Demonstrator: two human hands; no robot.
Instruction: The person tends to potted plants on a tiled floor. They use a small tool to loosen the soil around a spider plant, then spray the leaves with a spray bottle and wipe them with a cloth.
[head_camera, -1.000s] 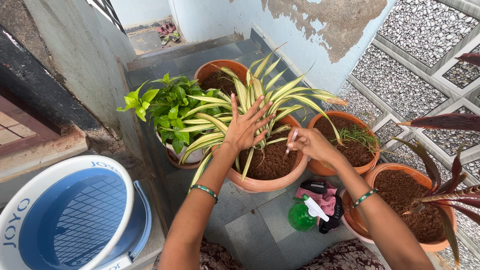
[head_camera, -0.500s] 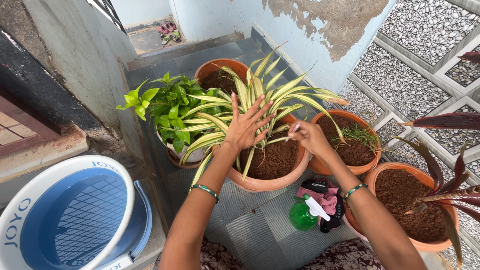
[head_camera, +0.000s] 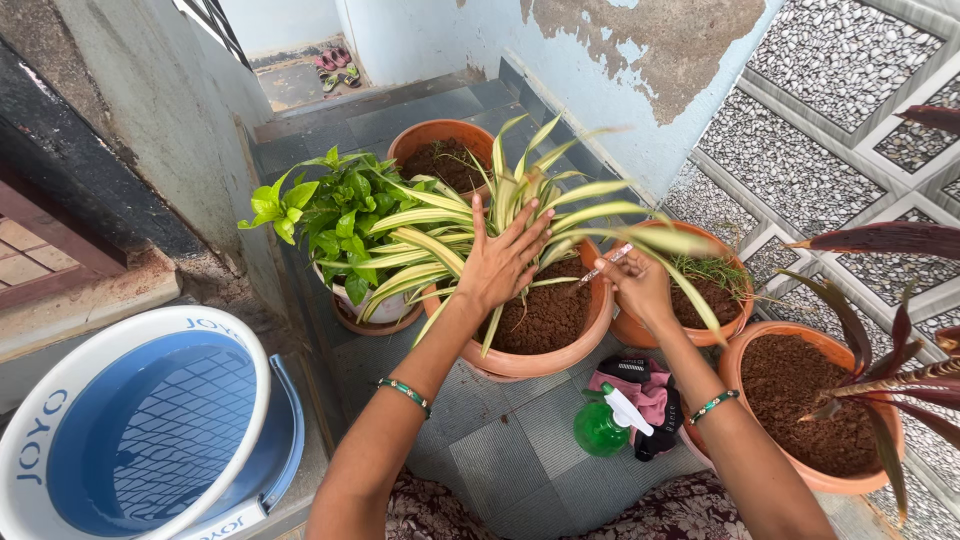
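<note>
Fingers of my left hand spread open, parting the striped yellow-green leaves in the round terracotta pot; my right hand pinches a thin pale stick. Next, careful aim between leaves seems needed

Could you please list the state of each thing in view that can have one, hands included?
Left hand: open, fingers spread against the striped green-and-cream plant.
Right hand: closed on a thin pale stick.
Central terracotta pot: upright, filled with soil.
Green plastic spray bottle: lying on the tiled floor.
Blue-and-white plastic tub: upright, contents unclear.
</note>
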